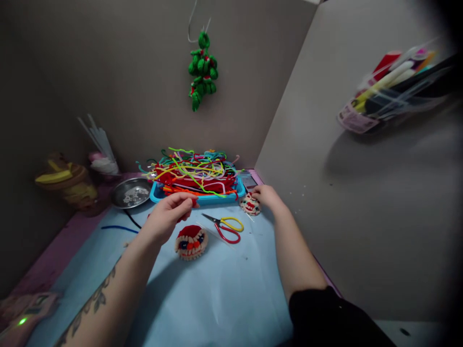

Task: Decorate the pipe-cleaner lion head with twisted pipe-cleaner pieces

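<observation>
My left hand [170, 214] hovers over the blue mat [202, 289] with its fingers pinched together near a red piece I cannot make out, just in front of the blue tray [159, 194]. The tray is heaped with pipe cleaners [195, 173] in many colours. Below that hand lies a round red and cream pipe-cleaner craft [191, 242]. My right hand [265, 196] rests by the tray's right corner, fingers curled on a smaller red and white craft [249, 204]. Scissors [226, 226] with a yellow and a red handle lie between the hands.
A metal dish [130, 193] stands left of the tray, with a cup of white sticks [103, 161] and a brown-yellow toy [67, 185] beyond. A green craft [202, 72] hangs on the back wall. A clear case of pens [394, 89] sticks out at the right wall.
</observation>
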{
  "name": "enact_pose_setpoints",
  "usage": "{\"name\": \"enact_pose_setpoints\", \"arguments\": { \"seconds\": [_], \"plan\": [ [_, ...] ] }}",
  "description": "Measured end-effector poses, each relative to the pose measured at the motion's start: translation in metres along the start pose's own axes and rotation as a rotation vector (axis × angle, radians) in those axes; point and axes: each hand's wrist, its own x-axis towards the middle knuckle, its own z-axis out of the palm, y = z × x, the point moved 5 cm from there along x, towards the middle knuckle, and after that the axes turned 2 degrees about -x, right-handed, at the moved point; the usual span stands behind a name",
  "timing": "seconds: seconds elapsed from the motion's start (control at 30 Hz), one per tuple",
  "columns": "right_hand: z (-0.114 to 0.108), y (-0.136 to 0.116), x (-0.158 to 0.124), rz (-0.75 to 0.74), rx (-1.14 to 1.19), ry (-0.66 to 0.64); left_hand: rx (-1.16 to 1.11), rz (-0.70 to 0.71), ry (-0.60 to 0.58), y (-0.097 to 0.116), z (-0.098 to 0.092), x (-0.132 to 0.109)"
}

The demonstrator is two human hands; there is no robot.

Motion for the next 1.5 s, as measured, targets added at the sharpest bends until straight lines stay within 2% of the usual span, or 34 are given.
{"name": "enact_pose_setpoints", "arguments": {
  "seconds": [0.17,0.23,0.3,0.37,0.4,0.43,0.53,0.6,0.7,0.8,0.93,1.03,1.13,1.23,1.37,1.5],
  "plan": [
    [-0.003,0.004,0.002,-0.055,0.059,0.024,0.000,-0.052,-0.036,-0.012,0.006,0.003],
    [-0.012,0.003,0.000,-0.056,0.081,0.078,-0.005,-0.080,-0.045,-0.016,0.008,0.003],
    [-0.032,-0.005,-0.010,-0.072,0.153,0.226,-0.021,-0.105,-0.050,-0.017,0.011,0.003],
    [-0.061,-0.024,-0.032,-0.154,0.381,0.479,-0.035,-0.119,-0.051,-0.017,0.015,0.002],
    [-0.072,-0.038,-0.046,-0.209,0.490,0.551,-0.035,-0.119,-0.054,-0.016,0.017,0.002],
    [-0.081,-0.056,-0.060,-0.290,0.570,0.571,-0.028,-0.113,-0.057,-0.014,0.019,0.000],
    [-0.083,-0.122,-0.100,-0.610,0.643,0.393,0.027,-0.071,-0.083,-0.007,0.025,-0.006],
    [-0.075,-0.155,-0.119,-0.727,0.651,0.309,0.077,-0.032,-0.108,-0.002,0.027,-0.011],
    [-0.058,-0.180,-0.129,-0.812,0.664,0.248,0.141,0.017,-0.133,0.004,0.027,-0.016],
    [-0.050,-0.185,-0.128,-0.851,0.665,0.264,0.183,0.044,-0.150,0.007,0.027,-0.017],
    [-0.051,-0.180,-0.124,-0.785,0.692,0.285,0.229,0.111,-0.123,0.011,0.024,-0.016],
    [-0.050,-0.177,-0.120,-0.677,0.734,0.275,0.442,0.296,-0.039,0.019,0.021,-0.017],
    [-0.041,-0.175,-0.112,-0.545,0.817,0.173,0.712,0.550,0.038,0.028,0.020,-0.021],
    [-0.029,-0.175,-0.105,-0.451,0.970,-0.006,0.811,0.686,0.036,0.030,0.021,-0.022],
    [-0.013,-0.175,-0.099,-0.330,1.199,-0.225,0.843,0.699,0.049,0.030,0.019,-0.020],
    [-0.005,-0.175,-0.096,-0.253,1.383,-0.248,0.842,0.614,0.050,0.026,0.019,-0.018]
  ]
}}
